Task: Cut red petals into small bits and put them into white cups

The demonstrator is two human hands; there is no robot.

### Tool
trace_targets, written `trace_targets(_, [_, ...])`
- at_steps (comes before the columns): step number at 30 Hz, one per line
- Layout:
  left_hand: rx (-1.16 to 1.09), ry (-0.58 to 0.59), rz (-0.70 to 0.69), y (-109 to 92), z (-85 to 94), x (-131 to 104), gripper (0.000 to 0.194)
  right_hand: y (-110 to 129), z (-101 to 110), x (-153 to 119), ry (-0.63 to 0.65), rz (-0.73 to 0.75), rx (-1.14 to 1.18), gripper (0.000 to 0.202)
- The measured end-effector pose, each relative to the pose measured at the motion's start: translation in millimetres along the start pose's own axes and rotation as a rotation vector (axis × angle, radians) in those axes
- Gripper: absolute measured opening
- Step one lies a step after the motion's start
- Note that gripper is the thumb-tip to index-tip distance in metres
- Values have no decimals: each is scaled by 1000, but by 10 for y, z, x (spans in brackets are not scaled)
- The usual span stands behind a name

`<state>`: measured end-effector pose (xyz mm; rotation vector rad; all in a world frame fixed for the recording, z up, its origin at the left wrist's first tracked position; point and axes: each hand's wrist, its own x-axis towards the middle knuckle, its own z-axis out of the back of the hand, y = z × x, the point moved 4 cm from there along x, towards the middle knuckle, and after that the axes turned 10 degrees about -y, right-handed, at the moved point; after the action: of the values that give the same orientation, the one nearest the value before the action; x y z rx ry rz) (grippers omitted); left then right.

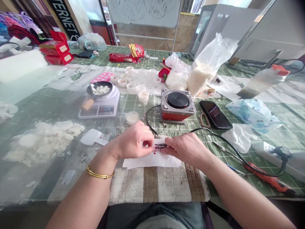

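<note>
My right hand (188,148) is closed around a small pair of scissors (161,145), whose dark blades point left and stand slightly apart. Facing the blade tips, my left hand (134,141) has its thumb and fingers pinched together. Whatever is in that pinch is too small and hidden to make out. Below both hands lies a folded sheet of white paper (143,163), with tiny red bits (154,153) scattered on it. The paper rests on a brown-and-white striped towel (166,184) at the table edge.
Beyond my hands sits a small hot plate (177,105) with a black cord. A kitchen scale (101,108) bears a pan (100,88) of white pieces. White flakes (40,141) spread at left. Small cups (143,96), a phone (215,114) and a power strip (267,149) surround the workspace.
</note>
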<state>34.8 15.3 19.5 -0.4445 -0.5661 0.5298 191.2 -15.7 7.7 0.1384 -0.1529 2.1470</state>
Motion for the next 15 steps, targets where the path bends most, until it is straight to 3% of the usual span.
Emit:
trace_targets(2, [-3, -25, 11, -16, -8, 7, 3, 19, 17, -2, -14, 8, -6, 38])
trace_targets(9, [81, -69, -25, 3, -120, 27, 12, 51, 164, -27, -102, 28, 15, 32])
trace_targets(15, [77, -75, -16, 14, -27, -9, 10, -66, 314, -158, -67, -27, 48, 31])
